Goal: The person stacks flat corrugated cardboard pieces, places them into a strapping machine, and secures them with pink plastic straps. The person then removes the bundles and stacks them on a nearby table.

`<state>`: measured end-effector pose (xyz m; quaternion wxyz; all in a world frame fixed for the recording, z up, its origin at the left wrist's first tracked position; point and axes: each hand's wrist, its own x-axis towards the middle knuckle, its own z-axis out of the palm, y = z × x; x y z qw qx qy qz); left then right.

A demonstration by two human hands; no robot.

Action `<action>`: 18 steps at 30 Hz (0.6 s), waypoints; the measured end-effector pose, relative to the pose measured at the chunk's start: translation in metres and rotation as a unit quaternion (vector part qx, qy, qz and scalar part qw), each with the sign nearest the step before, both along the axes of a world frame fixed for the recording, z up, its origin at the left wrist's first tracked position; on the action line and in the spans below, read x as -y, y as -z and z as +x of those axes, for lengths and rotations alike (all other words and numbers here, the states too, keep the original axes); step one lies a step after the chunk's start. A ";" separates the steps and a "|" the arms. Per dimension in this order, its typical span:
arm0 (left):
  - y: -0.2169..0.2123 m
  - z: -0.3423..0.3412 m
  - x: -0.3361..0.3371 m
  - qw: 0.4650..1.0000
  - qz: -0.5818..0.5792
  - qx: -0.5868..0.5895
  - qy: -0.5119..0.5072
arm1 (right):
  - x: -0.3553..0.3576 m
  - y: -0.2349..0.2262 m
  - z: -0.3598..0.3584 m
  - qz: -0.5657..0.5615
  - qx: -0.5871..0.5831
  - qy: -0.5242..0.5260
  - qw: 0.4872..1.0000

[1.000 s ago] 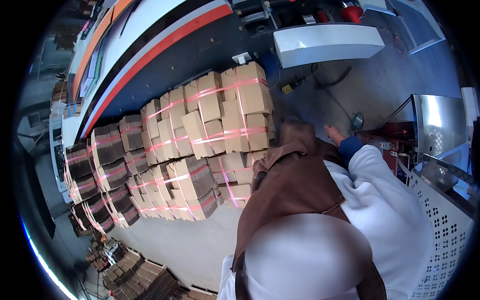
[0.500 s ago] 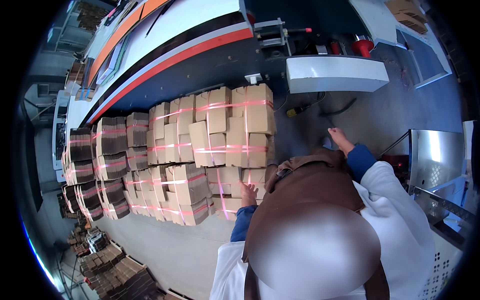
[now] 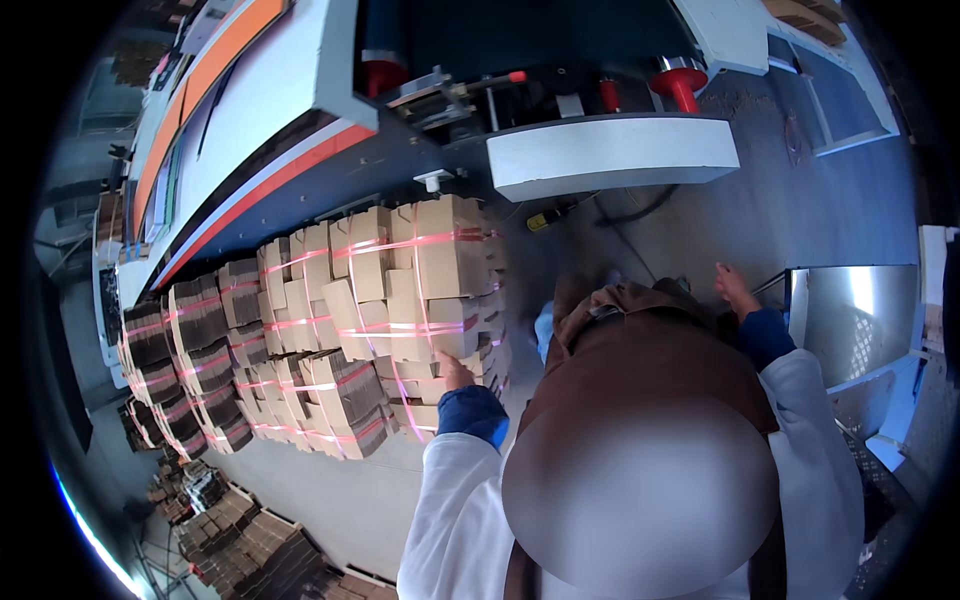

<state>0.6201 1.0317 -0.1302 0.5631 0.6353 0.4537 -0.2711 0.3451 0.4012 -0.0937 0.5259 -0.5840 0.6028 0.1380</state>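
My left hand (image 3: 456, 373) is over the near right end of a row of strapped bundles of flat brown cardboard boxes (image 3: 445, 245). It holds nothing I can see; whether it touches the cardboard I cannot tell. Pink plastic straps (image 3: 420, 330) cross the bundles, which stand stacked close together. My right hand (image 3: 736, 290) hangs out to the right of my brown apron (image 3: 640, 370), its fingers loosely apart and nothing visible in them. It is nearest a shiny metal panel (image 3: 855, 310).
Along the far side runs a large machine with a white curved cover (image 3: 612, 155) and red rollers (image 3: 680, 82). A yellow-and-black handheld device (image 3: 548, 218) and a dark cable lie on the floor. More cardboard stacks (image 3: 250, 540) sit on pallets at lower left.
My view has shifted right and turned, so the bundles and machine sit further left. My left hand has moved up along the bundles; my right hand is further out to the right.
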 end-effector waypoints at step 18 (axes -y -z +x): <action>-0.001 0.062 0.191 0.924 -0.054 0.087 0.367 | -0.016 0.053 0.018 -0.132 0.071 -0.039 0.988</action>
